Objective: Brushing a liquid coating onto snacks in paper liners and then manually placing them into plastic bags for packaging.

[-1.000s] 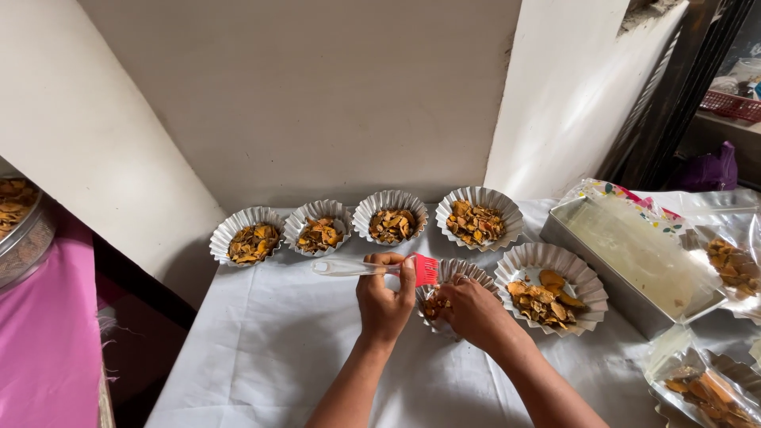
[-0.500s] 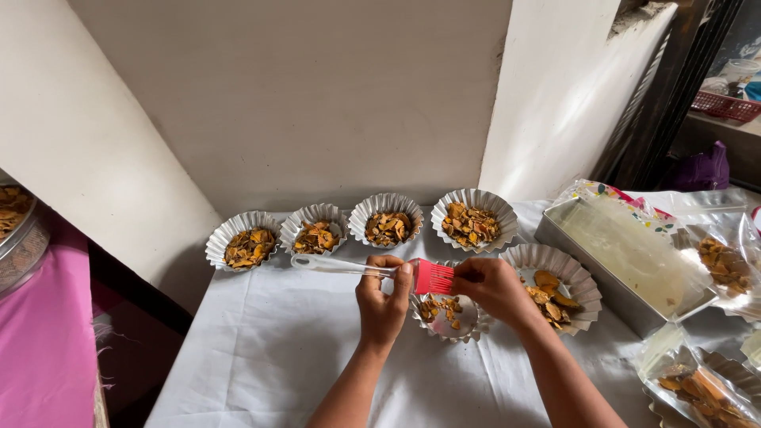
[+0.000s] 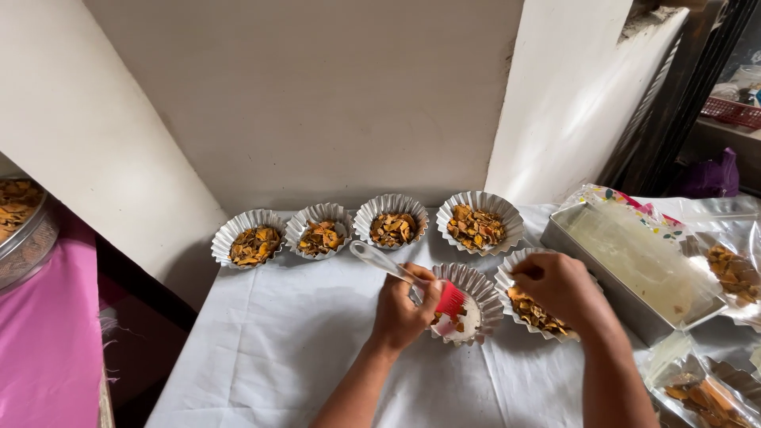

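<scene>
Over the white-covered tabletop, the left hand is closed around the clear handle of a brush, its fingers wrapped tight and the red bristle head dipping into the fluted cup directly in front. That cup looks only partly filled: a few orange-brown chips sit at its left side and much of its pale bottom shows bare. The right hand hovers over the neighbouring cup, fingers curled downward and pinched together; whether they grip any chips I cannot tell, since the knuckles hide the tips.

Along the wall behind stand four cups in a row, each already heaped with the same orange and brown chips, none touching the hands. The cup under the right hand also holds a good layer of chips. So, by my judgement, five cups look filled and the one under the brush is the sixth, yet to be completed.

To the right lies a metal tray lined with a clear, greasy-looking sheet and nearly bare inside. Past it, clear bags hold more chips, and another bag lies at the near right corner. Far left, a round metal tin of chips sits on a pink cloth, well apart from the work.
</scene>
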